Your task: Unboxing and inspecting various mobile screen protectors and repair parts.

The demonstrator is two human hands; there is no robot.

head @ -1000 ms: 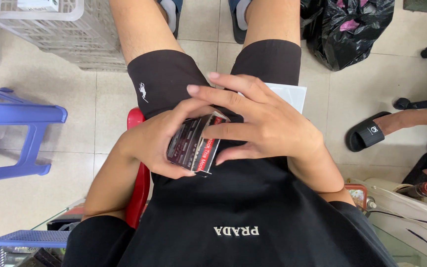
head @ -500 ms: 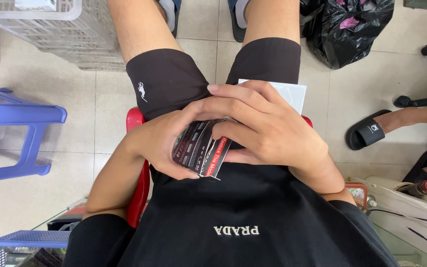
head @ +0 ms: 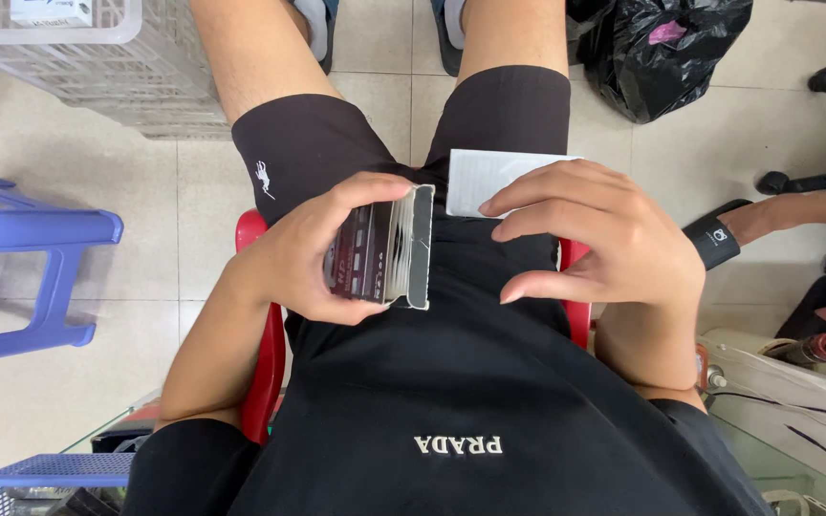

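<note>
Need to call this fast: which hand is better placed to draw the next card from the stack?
Probably right: the right hand is free beside the stack of cards, while the left hand grips it.

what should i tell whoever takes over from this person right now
Left hand: grips a small dark box upright over the lap, end flap open.
Right hand: empty, fingers curled, just beside the box, not touching it.
A white paper sheet lies on the right thigh, behind the right hand.
Done: flap opened. Left: contents cannot be seen, so nothing clearly taken out or put in yet.
</note>
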